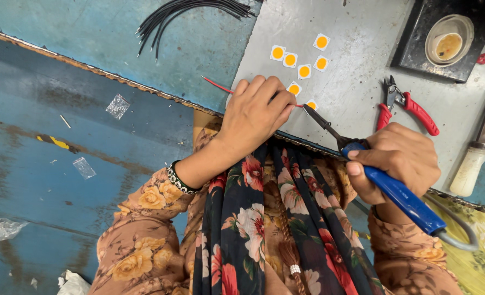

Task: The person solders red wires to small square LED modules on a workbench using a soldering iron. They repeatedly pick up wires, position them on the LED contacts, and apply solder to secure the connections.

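Red wire point(216, 84): thin, lying across the seam between blue bench and grey metal sheet point(357, 38) at about 11 o'clock from the left hand; its near end pinched under that hand's fingertips
Black wires point(187, 13): loose bundle at 12 o'clock of the frame's left half, on the blue surface
Left hand point(253, 114): fingers curled shut, pressing the red wire down beside a small white square chip point(311, 105) with a yellow centre
Chips point(300, 60): more yellow-centred squares scattered at 12 o'clock of the left hand
Soldering iron point(395, 191): blue handle; dark tip touching the chip
Right hand point(401, 161): fingers wrapped tight around the handle
Red-handled pliers point(409, 106): at 12 o'clock of the right hand, on the sheet
Black tray with round cup point(447, 41): at 1 o'clock, far corner
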